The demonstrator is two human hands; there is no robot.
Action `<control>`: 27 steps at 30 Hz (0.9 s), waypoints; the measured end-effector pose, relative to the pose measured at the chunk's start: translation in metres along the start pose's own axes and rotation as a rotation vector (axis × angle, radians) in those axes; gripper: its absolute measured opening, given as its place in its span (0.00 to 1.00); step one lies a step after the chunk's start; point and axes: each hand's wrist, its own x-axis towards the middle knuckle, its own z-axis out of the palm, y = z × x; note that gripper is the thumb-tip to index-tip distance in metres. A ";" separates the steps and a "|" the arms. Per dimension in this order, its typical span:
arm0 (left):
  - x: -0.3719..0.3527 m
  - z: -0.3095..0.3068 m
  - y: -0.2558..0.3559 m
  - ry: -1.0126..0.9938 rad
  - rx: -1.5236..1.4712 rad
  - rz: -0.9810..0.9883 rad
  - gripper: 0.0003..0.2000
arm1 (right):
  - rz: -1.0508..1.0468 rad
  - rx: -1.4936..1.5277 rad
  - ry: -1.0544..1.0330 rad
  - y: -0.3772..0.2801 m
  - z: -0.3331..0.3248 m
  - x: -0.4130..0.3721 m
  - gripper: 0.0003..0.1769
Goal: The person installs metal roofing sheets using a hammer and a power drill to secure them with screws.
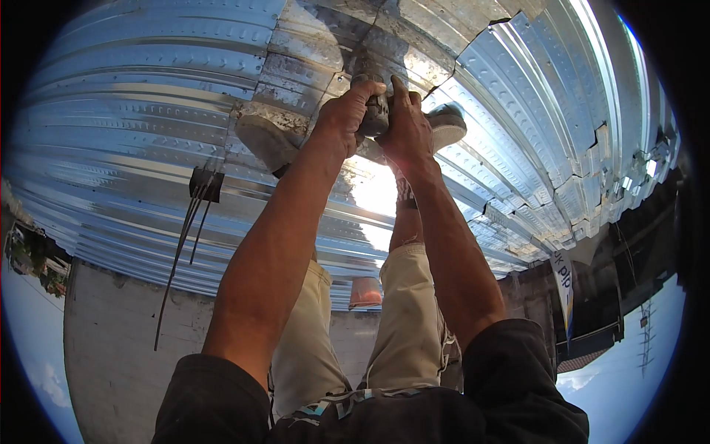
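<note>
My left hand [347, 113] and my right hand [407, 124] are close together at the top middle, arms stretched out. Between them is a dark, rounded tool [376, 117], which looks like a power tool; its exact kind does not show. My left fingers curl over its upper left side, and my right hand is closed along its right side. The tool's far end merges with shadow above a worn, stained strip of metal decking [296, 74]. A shoe [266, 144] stands to the left of my hands and another shoe [448, 126] to the right.
Ribbed metal sheets [148, 111] spread on both sides, with strong glare and overlapping edges on the right [518, 96]. Several thin bars [191, 222] stick out of a dark opening at left. An orange bucket [364, 292], a grey wall [126, 325] and a banner [563, 288] show lower down.
</note>
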 end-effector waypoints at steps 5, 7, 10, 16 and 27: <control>-0.004 0.007 -0.001 0.029 0.048 -0.007 0.16 | -0.056 0.006 0.008 0.010 0.004 0.002 0.54; -0.007 0.007 0.002 0.039 0.142 0.016 0.17 | -0.090 0.001 0.003 0.014 0.008 0.003 0.52; -0.011 0.011 0.006 0.085 0.227 0.058 0.18 | -0.088 0.101 0.001 0.012 0.014 0.004 0.49; -0.005 0.006 0.003 0.089 0.266 0.084 0.19 | -0.060 0.162 0.093 0.004 0.024 -0.004 0.46; 0.003 0.002 0.005 0.131 0.508 0.156 0.33 | -0.029 0.181 0.114 0.002 0.029 -0.008 0.40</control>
